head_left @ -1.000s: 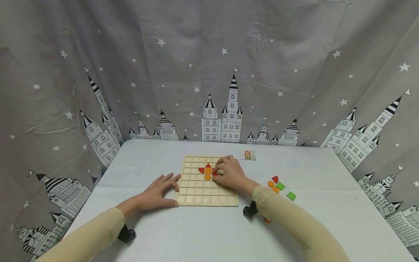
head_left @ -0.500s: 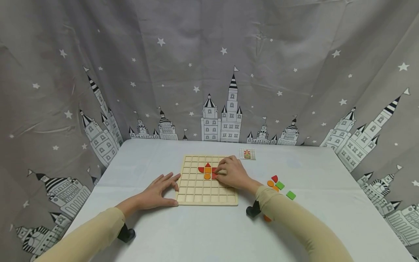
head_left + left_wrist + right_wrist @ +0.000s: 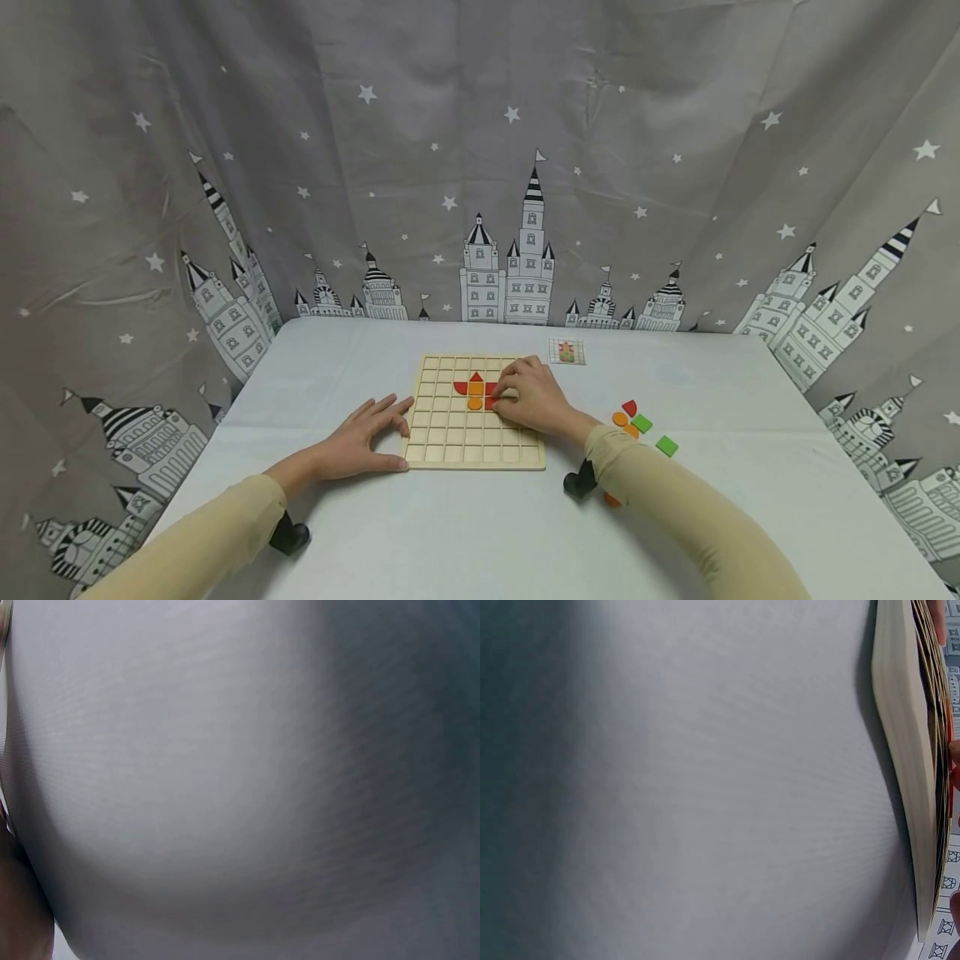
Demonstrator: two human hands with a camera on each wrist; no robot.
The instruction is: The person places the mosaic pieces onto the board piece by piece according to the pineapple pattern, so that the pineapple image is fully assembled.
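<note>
A pale wooden grid board (image 3: 450, 454) lies on the white table. In its cells sit a red triangle (image 3: 476, 377), an orange square (image 3: 476, 388), an orange circle (image 3: 475, 403) and a red quarter-circle (image 3: 461, 387). Another red tile (image 3: 491, 388) shows right of the square, partly covered. My right hand (image 3: 531, 397) reaches over the board, thumb and fingers bent, pinching a red tile (image 3: 490, 403) beside the orange circle; its full shape is hidden. With fingers spread, my left hand (image 3: 362, 439) rests at the board's left edge. The left wrist view shows mostly blurred white cloth.
A small pattern card (image 3: 567, 351) lies behind the board to the right. Loose tiles are right of my forearm: green tiles (image 3: 667, 447), a red one (image 3: 629, 408) and orange ones (image 3: 619, 419). An orange tile (image 3: 612, 500) peeks out beside the right sleeve. A grey printed curtain (image 3: 375, 167) hangs behind.
The red tile beneath my right fingertips has settled from a slight tilt into line beside the orange circle. My right hand has shifted only a little; the left has stayed put.
</note>
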